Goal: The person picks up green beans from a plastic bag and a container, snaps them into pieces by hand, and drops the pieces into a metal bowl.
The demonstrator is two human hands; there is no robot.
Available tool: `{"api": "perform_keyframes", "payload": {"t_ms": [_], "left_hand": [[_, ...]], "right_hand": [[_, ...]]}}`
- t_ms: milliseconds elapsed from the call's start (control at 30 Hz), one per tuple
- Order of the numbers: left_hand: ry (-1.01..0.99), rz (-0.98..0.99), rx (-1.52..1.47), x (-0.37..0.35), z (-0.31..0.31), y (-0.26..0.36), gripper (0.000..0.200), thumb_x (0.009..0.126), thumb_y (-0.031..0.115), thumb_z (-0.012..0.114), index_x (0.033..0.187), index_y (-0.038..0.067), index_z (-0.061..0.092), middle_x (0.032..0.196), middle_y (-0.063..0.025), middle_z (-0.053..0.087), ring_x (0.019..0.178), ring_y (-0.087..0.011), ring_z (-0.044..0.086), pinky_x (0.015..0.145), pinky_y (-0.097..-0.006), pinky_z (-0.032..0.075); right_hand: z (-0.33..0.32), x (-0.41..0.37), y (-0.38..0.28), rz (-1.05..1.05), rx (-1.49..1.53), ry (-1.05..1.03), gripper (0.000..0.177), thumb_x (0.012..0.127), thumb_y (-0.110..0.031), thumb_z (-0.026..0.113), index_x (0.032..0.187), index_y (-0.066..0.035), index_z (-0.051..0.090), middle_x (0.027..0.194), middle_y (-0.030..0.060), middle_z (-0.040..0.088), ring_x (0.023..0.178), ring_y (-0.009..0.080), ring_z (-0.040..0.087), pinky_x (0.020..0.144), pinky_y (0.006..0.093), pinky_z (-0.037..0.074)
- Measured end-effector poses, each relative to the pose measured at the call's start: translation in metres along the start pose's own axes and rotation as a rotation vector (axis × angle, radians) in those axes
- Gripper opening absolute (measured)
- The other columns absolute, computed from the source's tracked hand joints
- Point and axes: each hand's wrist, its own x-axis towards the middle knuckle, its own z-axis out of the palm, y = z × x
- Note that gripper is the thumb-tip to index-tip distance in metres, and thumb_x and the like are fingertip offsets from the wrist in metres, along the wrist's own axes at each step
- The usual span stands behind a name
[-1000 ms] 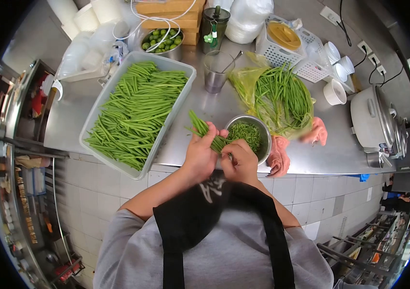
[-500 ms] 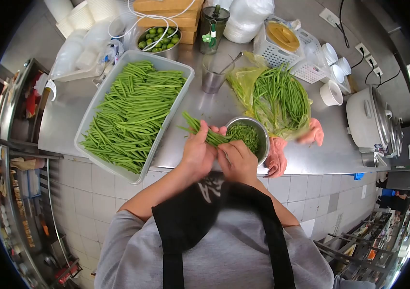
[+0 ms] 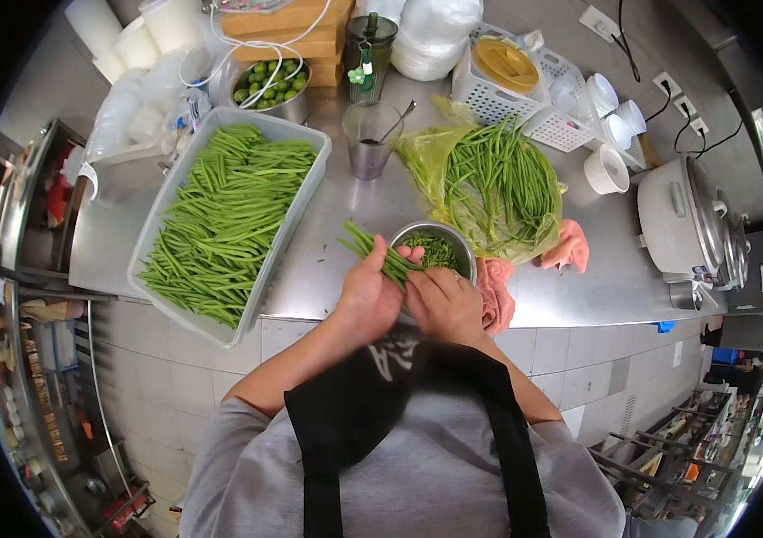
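A small bunch of green beans (image 3: 390,262) lies across my left hand (image 3: 370,291), whose fingers and thumb are closed around it. My right hand (image 3: 446,303) is closed at the near end of the same bunch, its fingertips pinching the beans; the exact grip is partly hidden. Just beyond my right hand, a round metal bowl (image 3: 469,255) holds small green bean pieces (image 3: 435,250). On the left stands a large translucent tub (image 3: 266,289) filled with whole green beans (image 3: 224,224). To the right, more long beans (image 3: 507,184) rest in an open yellow plastic bag (image 3: 424,160).
Pink cloths (image 3: 496,300) lie beside the bowl. A clear cup (image 3: 369,148) with a spoon, a pot of limes (image 3: 281,88) and a lidded dark tumbler (image 3: 370,58) stand behind. White baskets (image 3: 498,90) and a large cooker (image 3: 668,215) occupy the right side.
The view has shifted, so the tub, bowl and bag appear farther left. Both hands stay closed on the bean bunch and now sit slightly farther right relative to the bowl.
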Motion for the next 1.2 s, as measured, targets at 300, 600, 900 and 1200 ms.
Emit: {"api": "perform_keyframes", "payload": {"t_ms": [300, 600, 900, 1200], "left_hand": [[-0.030, 0.069, -0.050, 0.003, -0.002, -0.013, 0.024, 0.097, 0.029, 0.039, 0.096, 0.007, 0.047, 0.091, -0.0073, 0.057, 0.098, -0.0238, 0.056, 0.093, -0.0390, 0.043], [-0.054, 0.065, 0.008, 0.005, 0.008, -0.025, 0.022, 0.096, 0.027, 0.041, 0.096, 0.006, 0.048, 0.091, -0.0083, 0.059, 0.100, -0.0239, 0.057, 0.091, -0.0382, 0.045], [-0.105, 0.092, -0.020, 0.004, 0.014, -0.017, 0.021, 0.096, 0.025, 0.041, 0.092, 0.006, 0.050, 0.083, -0.0054, 0.057, 0.088, -0.0212, 0.059, 0.093, -0.0400, 0.045], [-0.101, 0.435, 0.025, -0.024, 0.028, 0.037, 0.017, 0.096, 0.020, 0.045, 0.089, 0.005, 0.050, 0.082, -0.0045, 0.054, 0.085, -0.0194, 0.056, 0.098, -0.0412, 0.042]], "right_hand": [[-0.005, 0.001, 0.007, 0.201, 0.263, 0.048, 0.016, 0.075, 0.000, 0.063, 0.090, -0.005, 0.059, 0.082, 0.0085, 0.054, 0.063, 0.0249, 0.057, 0.054, 0.0312, 0.047], [-0.015, -0.011, 0.022, 0.903, 1.002, -0.035, 0.007, 0.082, -0.001, 0.058, 0.088, -0.003, 0.059, 0.075, 0.0013, 0.054, 0.055, 0.0088, 0.048, 0.048, 0.0218, 0.038], [-0.024, -0.030, 0.039, 0.918, 0.853, 0.041, 0.013, 0.081, -0.002, 0.061, 0.093, -0.004, 0.056, 0.075, -0.0018, 0.055, 0.058, 0.0030, 0.045, 0.053, 0.0175, 0.037], [-0.038, 0.003, 0.014, 0.241, 0.428, 0.103, 0.015, 0.076, 0.001, 0.065, 0.090, -0.005, 0.064, 0.079, 0.0055, 0.057, 0.063, 0.0154, 0.056, 0.054, 0.0238, 0.042]]}}
